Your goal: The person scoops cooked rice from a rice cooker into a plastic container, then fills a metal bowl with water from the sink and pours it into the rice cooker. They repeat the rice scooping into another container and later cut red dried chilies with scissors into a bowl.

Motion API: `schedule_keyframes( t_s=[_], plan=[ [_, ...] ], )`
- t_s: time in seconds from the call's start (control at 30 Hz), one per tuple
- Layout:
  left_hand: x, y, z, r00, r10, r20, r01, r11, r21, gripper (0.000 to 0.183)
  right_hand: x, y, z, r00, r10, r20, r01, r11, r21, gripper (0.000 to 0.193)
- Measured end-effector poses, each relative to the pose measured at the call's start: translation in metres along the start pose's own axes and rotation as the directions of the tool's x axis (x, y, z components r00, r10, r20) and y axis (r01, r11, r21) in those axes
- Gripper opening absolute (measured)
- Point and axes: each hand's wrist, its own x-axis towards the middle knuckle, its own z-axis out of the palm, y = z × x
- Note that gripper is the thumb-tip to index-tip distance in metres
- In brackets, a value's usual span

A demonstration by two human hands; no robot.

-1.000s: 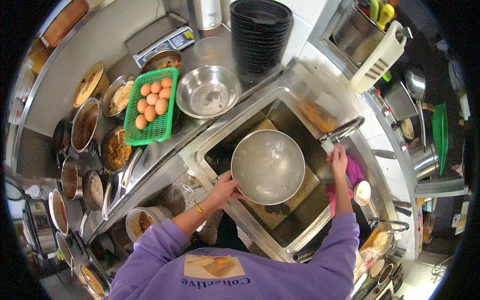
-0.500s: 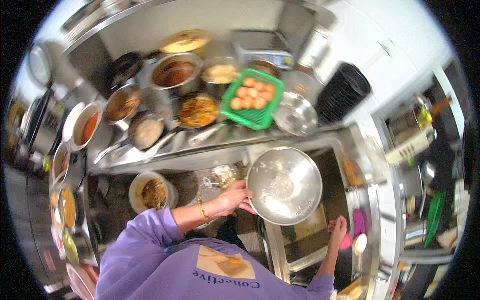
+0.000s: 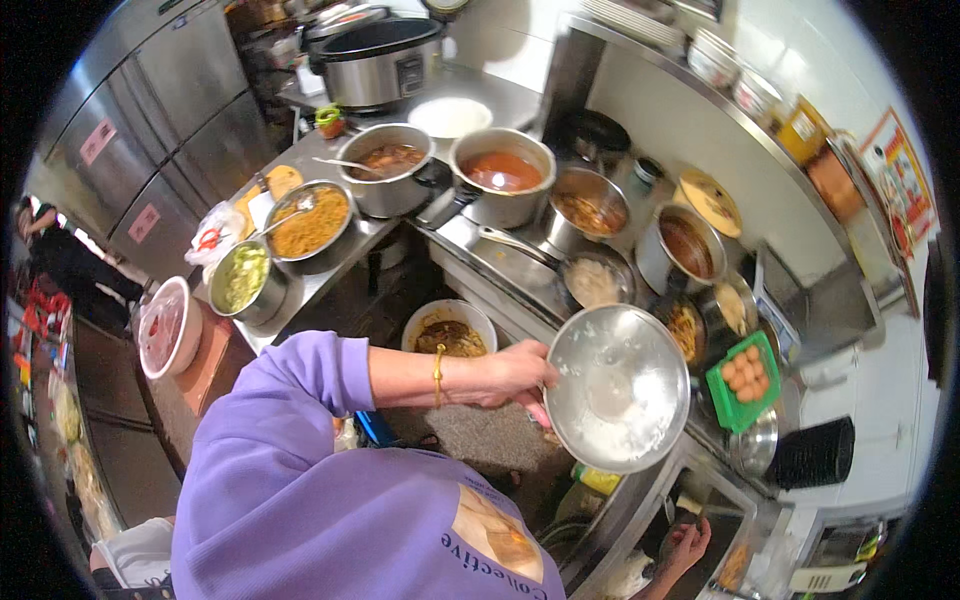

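Observation:
My left hand grips the left rim of a round, shiny metal bowl, with the fingers beneath it. White residue shows on the bowl's inner wall and bottom. The bowl is held in the air between the counter and the sink. My right hand is low on the right, over the sink, its fingers loosely curled and apart; I see nothing held in it. Below my left forearm, a white bucket with brown food scraps stands near the floor.
Pots of red soup and stew line the counter, a pan handle sticking out. A green egg basket and black stacked containers stand right. Noodles and chopped greens are left. Another person stands far left.
The view has swung left, bringing the fridge and left counter into sight. My left hand still holds the bowl, now nearer the pans. My right hand stays by the sink.

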Motion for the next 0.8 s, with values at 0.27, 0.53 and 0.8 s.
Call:
schedule_keyframes(
  t_s=[0.27, 0.53, 0.8],
  plan=[
    [-0.088, 0.062, -0.105, 0.920, 0.205, -0.333, -0.231, 0.972, -0.039, 0.039, 0.056, -0.017, 0.080, 0.953, -0.145, 0.266, 0.170, 0.983, -0.075, 0.037],
    [-0.141, 0.117, -0.192, 0.725, 0.581, -0.369, -0.347, 0.772, 0.533, 0.032, 0.119, -0.095, 0.167, 0.914, -0.098, 0.394, 0.261, 0.885, -0.386, 0.036],
    [-0.161, 0.201, -0.300, 0.568, 0.359, -0.740, -0.519, 0.854, 0.015, 0.028, 0.130, -0.176, 0.274, 0.856, 0.058, 0.514, -0.109, 0.992, 0.069, 0.033]
  ],
)
